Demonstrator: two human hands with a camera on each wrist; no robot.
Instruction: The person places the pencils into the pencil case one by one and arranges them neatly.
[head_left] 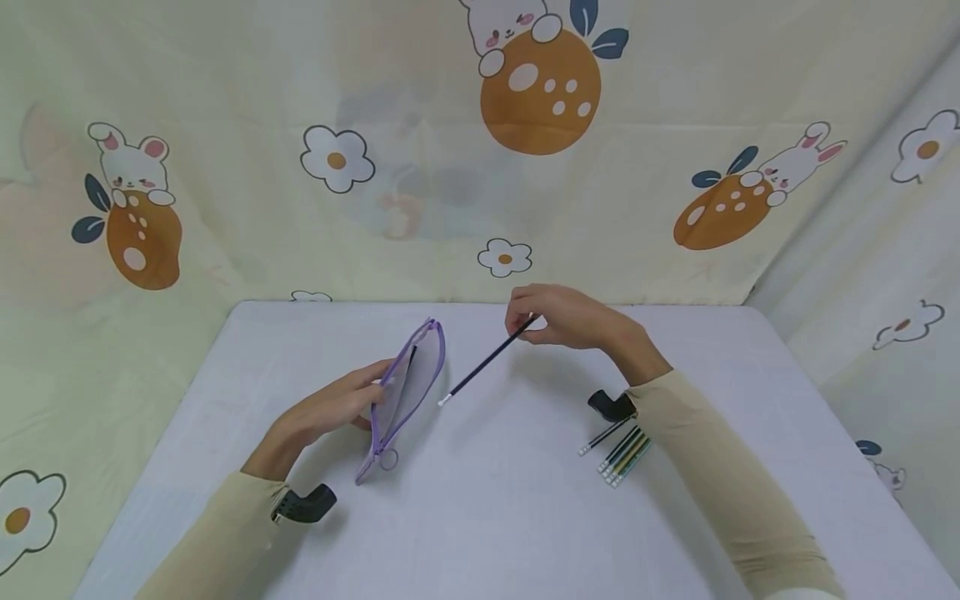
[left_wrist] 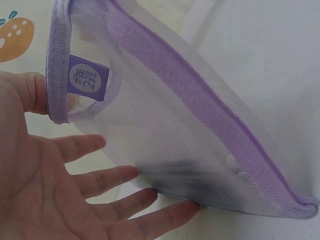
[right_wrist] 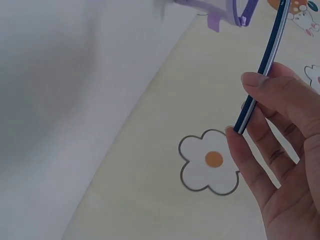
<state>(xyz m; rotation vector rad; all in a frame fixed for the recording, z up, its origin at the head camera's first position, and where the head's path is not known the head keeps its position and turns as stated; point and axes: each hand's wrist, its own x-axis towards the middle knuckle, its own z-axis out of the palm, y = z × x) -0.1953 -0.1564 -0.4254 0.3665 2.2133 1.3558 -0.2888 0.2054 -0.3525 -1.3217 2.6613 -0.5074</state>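
Observation:
A see-through mesh pencil pouch (head_left: 422,379) with purple edging is held tilted over the table's left half, its mouth gaping. My left hand (head_left: 330,412) grips it from the left: the thumb is at the rim near a purple tag (left_wrist: 88,79), the fingers lie along the mesh. Something dark and slim shows inside, blurred through the mesh. To the right, my right hand (head_left: 561,315) pinches a dark blue pencil (head_left: 487,363) near one end between thumb and fingers. The pencil slants down toward the pouch, its white-tipped end (head_left: 444,402) apart from the mouth.
Several pencils (head_left: 626,454) with white ends lie on the white table (head_left: 495,525), partly under the right forearm. A black wrist camera (head_left: 611,407) hangs close above them. A patterned curtain (head_left: 420,208) stands behind the table and along its right side.

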